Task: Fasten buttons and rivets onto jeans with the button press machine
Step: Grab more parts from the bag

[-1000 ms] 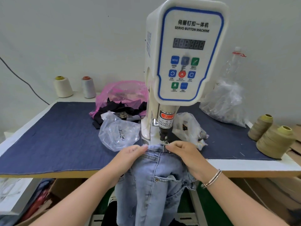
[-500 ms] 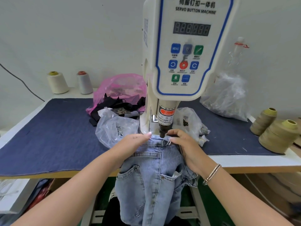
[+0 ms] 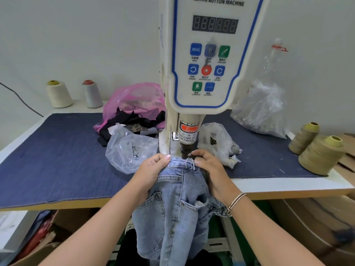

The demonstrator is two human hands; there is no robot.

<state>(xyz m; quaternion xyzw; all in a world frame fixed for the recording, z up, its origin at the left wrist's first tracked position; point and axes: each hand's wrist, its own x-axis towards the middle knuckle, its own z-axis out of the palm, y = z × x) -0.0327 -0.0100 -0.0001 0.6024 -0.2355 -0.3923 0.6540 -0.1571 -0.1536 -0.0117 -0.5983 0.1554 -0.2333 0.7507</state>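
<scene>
Light blue jeans (image 3: 178,204) hang over the table's front edge, their waistband lying under the dark punch (image 3: 185,150) of the white servo button machine (image 3: 207,60). My left hand (image 3: 151,169) grips the waistband to the left of the punch. My right hand (image 3: 209,169) pinches the frayed waistband edge just right of the punch, fingertips close to it. The die below the fabric is hidden.
A clear bag of metal buttons (image 3: 130,148) lies left of the machine, another clear bag (image 3: 219,143) to its right. A pink bag with black scraps (image 3: 134,110) sits behind. Thread cones stand at back left (image 3: 57,94) and at right (image 3: 322,154). A dark denim mat (image 3: 53,154) covers the table.
Both hands have pushed the waistband further in under the punch. My head has moved closer and lower, so the machine fills more of the view.
</scene>
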